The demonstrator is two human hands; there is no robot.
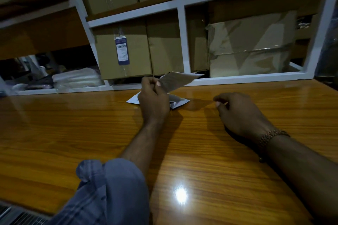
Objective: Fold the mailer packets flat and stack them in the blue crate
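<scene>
Shelved carton (124, 49), barcode label (122, 50) perhaps unreadable

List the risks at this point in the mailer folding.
The left hand pinches the raised mailer packet by one end only, so it may sag or crease crookedly. The right hand holds nothing, giving no support. No blue crate is in view, so the packet on the table may be left unstacked.

Left hand (153, 98) raised, pinching; right hand (241, 115) loosely curled.

Only a barcode label (122, 50) on a carton (124, 53) in the shelf; its print is too blurred to read.
</scene>
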